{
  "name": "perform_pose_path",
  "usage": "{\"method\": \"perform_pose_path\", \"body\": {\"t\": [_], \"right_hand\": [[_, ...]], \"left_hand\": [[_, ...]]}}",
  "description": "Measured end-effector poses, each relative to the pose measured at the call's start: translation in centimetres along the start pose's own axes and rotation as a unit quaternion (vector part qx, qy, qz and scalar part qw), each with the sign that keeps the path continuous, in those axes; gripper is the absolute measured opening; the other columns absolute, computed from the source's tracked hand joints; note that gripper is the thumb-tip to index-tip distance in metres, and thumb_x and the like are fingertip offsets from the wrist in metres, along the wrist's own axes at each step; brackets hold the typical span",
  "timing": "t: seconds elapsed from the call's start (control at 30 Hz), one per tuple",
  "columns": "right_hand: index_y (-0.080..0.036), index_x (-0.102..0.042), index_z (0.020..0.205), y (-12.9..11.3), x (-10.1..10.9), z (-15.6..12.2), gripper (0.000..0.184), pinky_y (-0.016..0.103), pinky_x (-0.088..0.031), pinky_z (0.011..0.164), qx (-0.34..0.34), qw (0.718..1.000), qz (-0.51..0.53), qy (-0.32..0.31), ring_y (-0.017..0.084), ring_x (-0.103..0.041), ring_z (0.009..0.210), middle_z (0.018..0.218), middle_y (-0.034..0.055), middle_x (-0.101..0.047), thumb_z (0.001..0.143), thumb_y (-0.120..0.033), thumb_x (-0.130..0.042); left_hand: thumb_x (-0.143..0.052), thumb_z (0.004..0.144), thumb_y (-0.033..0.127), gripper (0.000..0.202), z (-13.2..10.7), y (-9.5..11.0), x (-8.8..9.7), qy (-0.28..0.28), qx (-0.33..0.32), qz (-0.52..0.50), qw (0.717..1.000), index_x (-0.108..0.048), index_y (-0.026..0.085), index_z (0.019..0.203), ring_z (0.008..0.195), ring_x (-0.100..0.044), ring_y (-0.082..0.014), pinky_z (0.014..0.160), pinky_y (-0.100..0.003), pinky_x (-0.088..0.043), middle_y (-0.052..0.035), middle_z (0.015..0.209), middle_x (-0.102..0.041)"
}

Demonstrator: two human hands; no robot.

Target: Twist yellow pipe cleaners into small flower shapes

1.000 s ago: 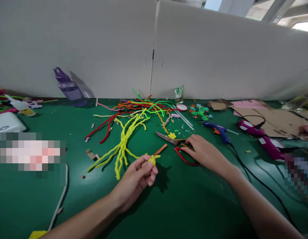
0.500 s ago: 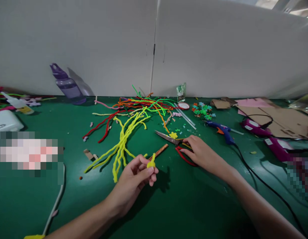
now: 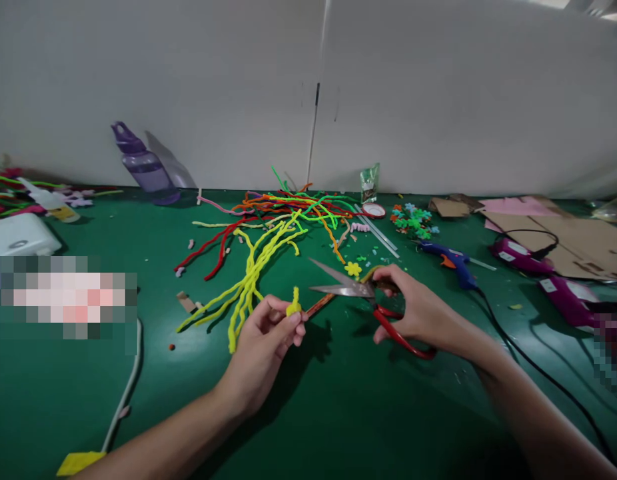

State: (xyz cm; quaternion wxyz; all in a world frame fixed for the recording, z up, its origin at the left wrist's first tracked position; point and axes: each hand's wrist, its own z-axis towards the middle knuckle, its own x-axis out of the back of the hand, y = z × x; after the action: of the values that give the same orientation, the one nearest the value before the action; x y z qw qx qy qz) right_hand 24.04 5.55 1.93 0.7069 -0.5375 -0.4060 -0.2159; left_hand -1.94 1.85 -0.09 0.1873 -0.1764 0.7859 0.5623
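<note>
Pinched between the thumb and fingers of my left hand (image 3: pixel 268 340) is a small curled piece of yellow pipe cleaner (image 3: pixel 293 309), one short end sticking up. My right hand (image 3: pixel 421 310) grips scissors (image 3: pixel 349 289) by their red-and-yellow handles. The blades are spread apart, pointing left toward the yellow piece but not touching it. Behind the lower blade lies a thin brown stick (image 3: pixel 318 306), partly hidden. A small yellow flower shape (image 3: pixel 353 269) rests just beyond the scissors. Long yellow pipe cleaners (image 3: pixel 253 273) are strewn behind my left hand.
Mixed coloured pipe cleaners (image 3: pixel 288 203) lie at the back, near a purple bottle (image 3: pixel 147 172). To their right are small coloured flower shapes (image 3: pixel 413 221), a blue glue gun (image 3: pixel 451 260) with a trailing cord, purple devices (image 3: pixel 566 303) and cardboard (image 3: pixel 583 243). A white cable (image 3: pixel 131 373) runs at left.
My right hand has lifted the scissors from beside the flower shape and spread their blades. My left hand keeps the yellow piece, now turned with its end more upright. The view has shifted slightly.
</note>
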Motion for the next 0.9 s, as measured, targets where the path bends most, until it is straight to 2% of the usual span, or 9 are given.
{"method": "perform_pose_path", "body": {"t": [0.13, 0.3, 0.53, 0.73, 0.9], "right_hand": [[-0.023, -0.051, 0.113, -0.5, -0.7, -0.3, 0.075, 0.035, -0.051, 0.074, 0.010, 0.997, 0.022, -0.070, 0.023, -0.058, 0.090, 0.108, 0.0084, -0.058, 0.051, -0.051, -0.084], [-0.023, -0.052, 0.115, -1.0, -2.0, -0.4, 0.072, 0.037, -0.050, 0.076, 0.025, 0.996, 0.041, -0.076, 0.024, -0.058, 0.093, 0.112, 0.0099, -0.058, 0.054, -0.044, -0.085], [-0.023, -0.053, 0.112, -2.2, -2.8, -0.8, 0.066, 0.033, -0.048, 0.070, 0.028, 0.996, 0.046, -0.068, 0.022, -0.057, 0.086, 0.105, 0.0084, -0.060, 0.057, -0.042, -0.083], [-0.023, -0.055, 0.104, -2.8, -2.7, -0.8, 0.051, 0.027, -0.044, 0.063, 0.021, 0.996, 0.048, -0.078, 0.016, -0.055, 0.073, 0.089, 0.0018, -0.062, 0.064, -0.045, -0.078], [-0.023, -0.057, 0.095, -3.0, -2.5, -0.9, 0.040, 0.024, -0.040, 0.059, 0.059, 0.995, 0.013, -0.085, 0.014, -0.054, 0.066, 0.079, -0.0010, -0.062, 0.069, -0.047, -0.075]], "left_hand": [[-0.079, 0.065, 0.020, 0.029, 0.1, -0.1, 0.0, -0.003, -0.017, -0.007, 1.000, -0.053, 0.019, 0.076, 0.061, -0.056, -0.0071, 0.056, -0.017, -0.044, 0.0039, 0.067, -0.060], [-0.074, 0.066, 0.016, 0.024, 0.0, -0.3, 0.1, -0.010, -0.013, 0.030, 0.999, -0.052, 0.019, 0.075, 0.060, -0.056, -0.0081, 0.056, -0.019, -0.043, 0.0045, 0.066, -0.060], [-0.070, 0.067, 0.015, 0.018, -0.1, -0.8, 0.1, -0.011, -0.015, 0.121, 0.992, -0.053, 0.020, 0.073, 0.059, -0.057, -0.0106, 0.056, -0.022, -0.044, 0.0038, 0.065, -0.060], [-0.073, 0.069, 0.019, 0.017, -0.1, -0.8, 0.1, -0.018, -0.023, 0.126, 0.992, -0.056, 0.019, 0.073, 0.059, -0.056, -0.0098, 0.056, -0.022, -0.045, 0.0031, 0.071, -0.061], [-0.073, 0.069, 0.020, 0.017, -0.2, -0.6, 0.0, -0.024, -0.025, 0.120, 0.992, -0.056, 0.019, 0.073, 0.059, -0.056, -0.0085, 0.056, -0.021, -0.046, 0.0030, 0.074, -0.062]]}}
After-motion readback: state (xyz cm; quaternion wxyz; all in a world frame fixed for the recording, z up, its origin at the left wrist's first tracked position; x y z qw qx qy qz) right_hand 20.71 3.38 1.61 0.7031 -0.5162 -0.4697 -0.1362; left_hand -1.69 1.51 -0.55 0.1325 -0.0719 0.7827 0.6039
